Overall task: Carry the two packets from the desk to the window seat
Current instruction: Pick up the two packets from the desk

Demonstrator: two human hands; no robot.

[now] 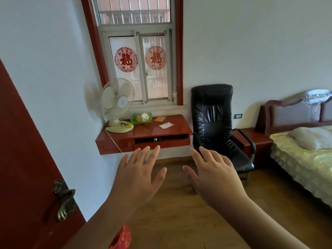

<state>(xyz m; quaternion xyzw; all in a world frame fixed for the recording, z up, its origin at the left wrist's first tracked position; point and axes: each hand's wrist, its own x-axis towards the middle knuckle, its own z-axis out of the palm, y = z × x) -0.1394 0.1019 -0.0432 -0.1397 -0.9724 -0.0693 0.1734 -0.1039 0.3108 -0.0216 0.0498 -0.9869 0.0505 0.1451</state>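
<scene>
Two flat packets lie on the red wall-mounted desk (143, 132) under the window: an orange packet (160, 118) near the back and a white packet (166, 125) a little nearer and to the right. My left hand (138, 175) and my right hand (210, 171) are stretched out in front of me, palms down, fingers spread, holding nothing. Both hands are well short of the desk, over the wooden floor. The stone window ledge (158, 106) runs just behind the desk top.
A white table fan (116, 103) stands on the desk's left end beside a green dish (141, 118) of small items. A black office chair (217, 126) sits right of the desk. A bed (303, 153) fills the right side. An open red door (27, 168) is at my left.
</scene>
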